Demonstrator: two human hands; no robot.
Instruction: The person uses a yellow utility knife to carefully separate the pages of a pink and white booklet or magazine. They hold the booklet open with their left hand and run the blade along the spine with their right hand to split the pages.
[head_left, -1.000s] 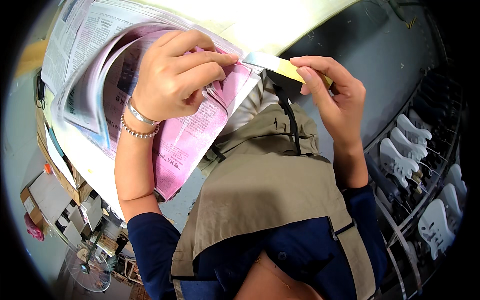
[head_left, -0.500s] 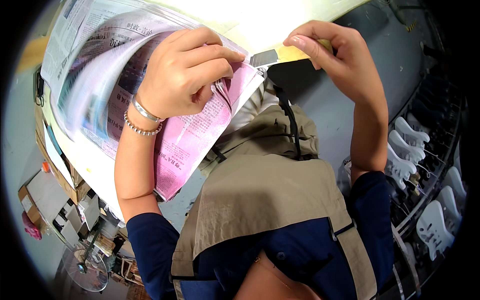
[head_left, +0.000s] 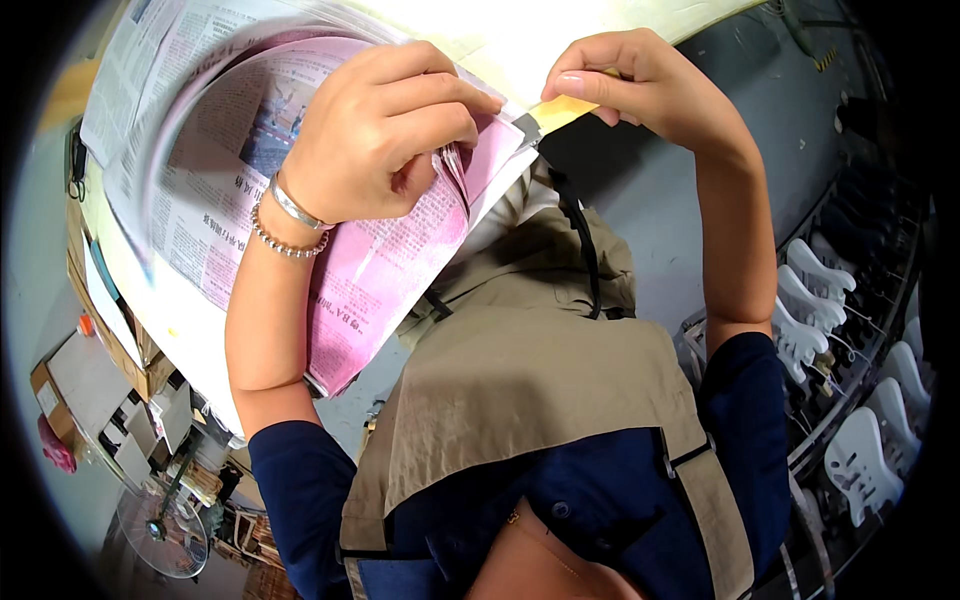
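Pink and white newspaper sheets lie in a stack at the table's near edge, their upper pages curling over toward the left. My left hand is closed on the newspaper near its right corner, with bunched page edges showing under the fingers. Between the thumb and fingers of my right hand is a thin flat piece, yellow with a dark grey end. That grey end meets the newspaper's corner, just right of my left fingertips. Whether it is a blade or a sheet, I cannot tell.
The pale yellow tabletop extends beyond the newspaper. White guitar-shaped bodies hang on a rack at the right. A standing fan and boxes are at the lower left.
My right hand has moved left, bringing the yellow and grey piece against the newspaper's corner. The curling pages have settled lower. My left hand keeps nearly the same place.
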